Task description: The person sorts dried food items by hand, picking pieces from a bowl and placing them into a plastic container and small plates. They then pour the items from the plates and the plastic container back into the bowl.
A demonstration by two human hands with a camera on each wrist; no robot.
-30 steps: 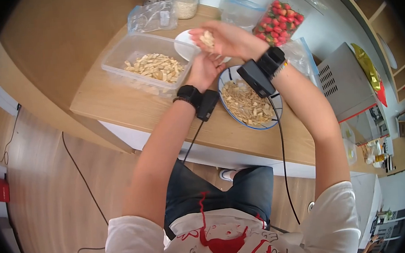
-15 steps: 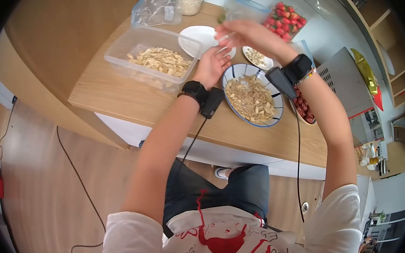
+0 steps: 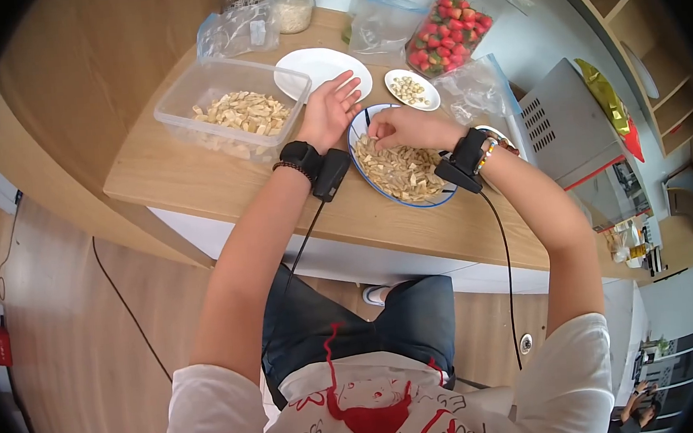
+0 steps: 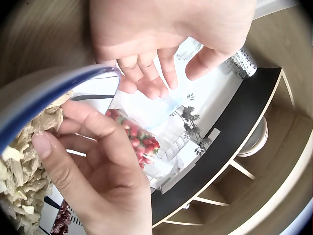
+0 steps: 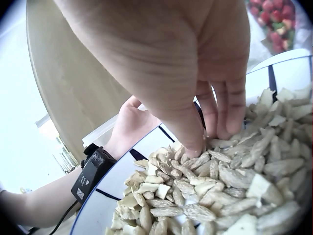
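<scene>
My right hand [image 3: 417, 125] reaches into a white bowl with a blue rim [image 5: 110, 200], filled with dried tan pieces [image 5: 230, 181], some slender and tapered, others pale and chopped. Its thumb and fingertips pinch at pieces on top of the heap. Left of the bowl, my left hand [image 3: 329, 114] is held palm up with fingers loosely spread and nothing in it. It is beside the near right corner of a clear plastic container [image 3: 178, 99], which holds pale dried slices [image 3: 242, 114]. Behind the left hand lies a white oval plate [image 3: 314, 64].
A small white dish [image 3: 433, 102] of pale pieces sits behind the bowl. Farther back are a box of strawberries [image 3: 448, 33], plastic bags [image 3: 384, 26] and a glass jar [image 3: 293, 9]. Right of the bowl, dark red dried fruit shows partly behind my right wrist.
My right hand held pale pieces above the plate one second ago. It came away from there and dropped down into the bowl. The left hand stayed beside the container, palm up.
</scene>
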